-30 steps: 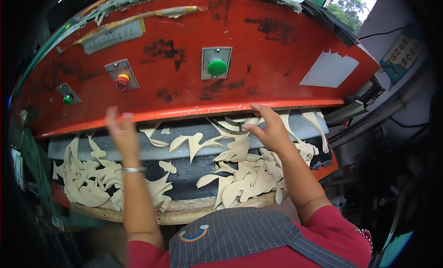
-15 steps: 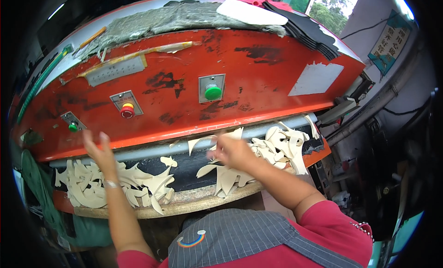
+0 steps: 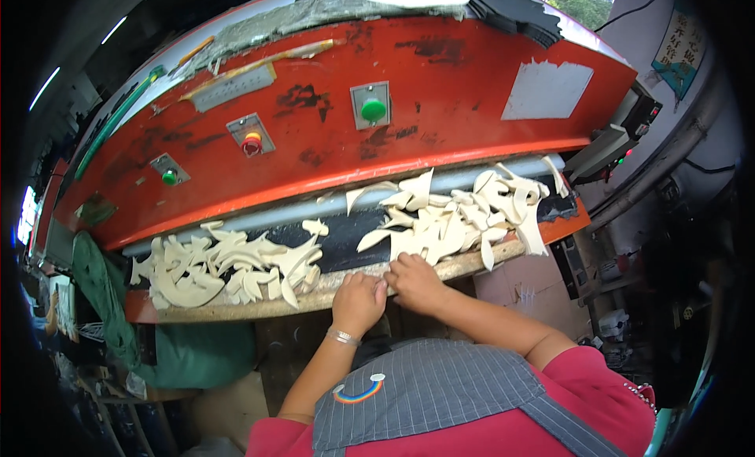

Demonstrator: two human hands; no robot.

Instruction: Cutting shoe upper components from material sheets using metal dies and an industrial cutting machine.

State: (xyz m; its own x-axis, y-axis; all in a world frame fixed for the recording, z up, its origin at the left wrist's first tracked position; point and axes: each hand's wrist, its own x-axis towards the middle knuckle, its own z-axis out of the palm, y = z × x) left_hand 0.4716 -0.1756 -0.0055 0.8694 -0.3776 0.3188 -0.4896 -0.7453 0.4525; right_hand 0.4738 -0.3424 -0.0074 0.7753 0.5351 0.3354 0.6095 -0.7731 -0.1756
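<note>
My left hand (image 3: 359, 304) and my right hand (image 3: 414, 282) are close together at the front edge of a worn board (image 3: 346, 282). Both have curled fingers, and whatever they may hold is hidden. To their left lies a heap of thin cream scraps (image 3: 189, 290), curved and pointed like cut-out waste. A second heap of cream scraps (image 3: 440, 235) lies just beyond my right hand. Between the heaps shows a dark strip (image 3: 346, 243) of the machine's bed. Several scraps of the right heap overhang the board's front edge.
Behind the bed rises a red machine front (image 3: 314, 134) with a large green button (image 3: 373, 110), a smaller green button (image 3: 169, 177) and a red stop button (image 3: 252, 145). Dark sheets (image 3: 515, 16) lie on top. Green cloth (image 3: 197, 351) hangs at lower left.
Both hands have come back from over the bed and drawn together at the board's front edge. The left hand's spread fingers have curled. The whole view has shifted.
</note>
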